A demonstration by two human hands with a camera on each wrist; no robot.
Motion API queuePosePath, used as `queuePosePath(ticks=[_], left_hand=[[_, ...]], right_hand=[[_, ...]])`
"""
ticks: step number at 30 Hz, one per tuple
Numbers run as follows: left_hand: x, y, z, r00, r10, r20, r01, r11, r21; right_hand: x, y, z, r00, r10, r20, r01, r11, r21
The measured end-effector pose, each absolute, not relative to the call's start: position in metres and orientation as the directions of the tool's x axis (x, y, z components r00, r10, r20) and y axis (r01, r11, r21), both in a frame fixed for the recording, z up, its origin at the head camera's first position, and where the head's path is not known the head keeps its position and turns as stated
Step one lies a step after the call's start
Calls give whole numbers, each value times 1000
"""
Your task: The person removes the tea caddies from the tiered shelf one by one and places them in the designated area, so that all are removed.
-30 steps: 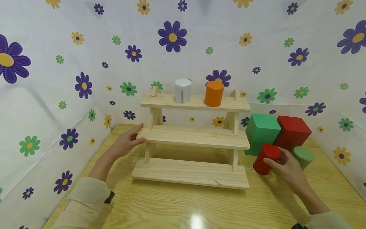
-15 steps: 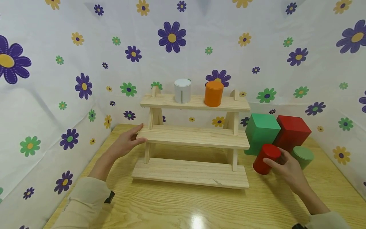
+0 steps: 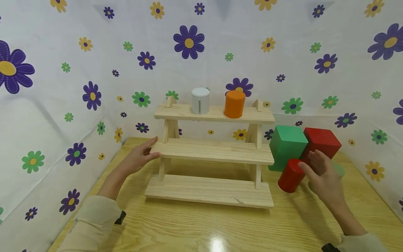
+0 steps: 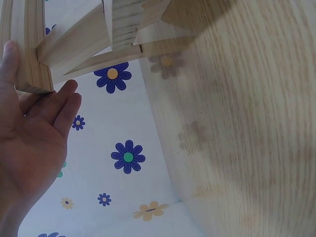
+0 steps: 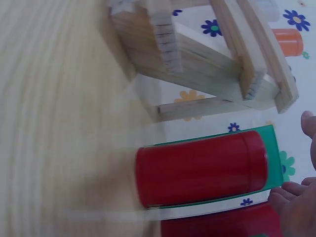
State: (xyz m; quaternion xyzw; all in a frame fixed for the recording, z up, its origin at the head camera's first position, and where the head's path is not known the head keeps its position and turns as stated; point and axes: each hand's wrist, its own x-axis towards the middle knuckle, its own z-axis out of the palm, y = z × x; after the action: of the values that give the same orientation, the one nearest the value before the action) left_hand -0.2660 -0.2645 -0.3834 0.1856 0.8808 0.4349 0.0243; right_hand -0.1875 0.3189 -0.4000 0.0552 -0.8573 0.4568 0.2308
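My left hand holds the left end of the middle tier of a three-tier wooden display shelf. In the left wrist view its thumb lies on one side of the board and the fingers on the other. A red can stands upright on the table to the right of the shelf. Just above and right of that can is my right hand, fingers spread. The right wrist view shows these fingers apart from the red can, holding nothing.
On the top tier stand a white can and an orange can. A green box and a red box are behind the red can. A light green can is partly hidden by my right hand. Flowered cloth surrounds the table.
My right hand has let go of the red can and risen slightly up and to the right. The can stays in place. The left hand has not moved.
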Motion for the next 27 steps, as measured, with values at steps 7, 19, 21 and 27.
queuePosePath(ticks=[7, 19, 21, 27], left_hand=[[-267, -265, -384, -931, 348, 114, 302, 553, 776], [-267, -265, -385, -930, 349, 115, 303, 552, 777], [-268, -265, -385, -930, 348, 116, 305, 558, 771], [-268, -265, -384, -928, 352, 119, 312, 565, 764]], right_hand=[[-192, 319, -378, -851, 159, 501, -338, 564, -753], [-209, 294, -333, -884, 102, 457, -323, 573, -753], [-214, 289, -326, -890, 89, 448, -320, 579, -750], [-228, 271, -309, -889, 32, 456, -361, 563, -743]])
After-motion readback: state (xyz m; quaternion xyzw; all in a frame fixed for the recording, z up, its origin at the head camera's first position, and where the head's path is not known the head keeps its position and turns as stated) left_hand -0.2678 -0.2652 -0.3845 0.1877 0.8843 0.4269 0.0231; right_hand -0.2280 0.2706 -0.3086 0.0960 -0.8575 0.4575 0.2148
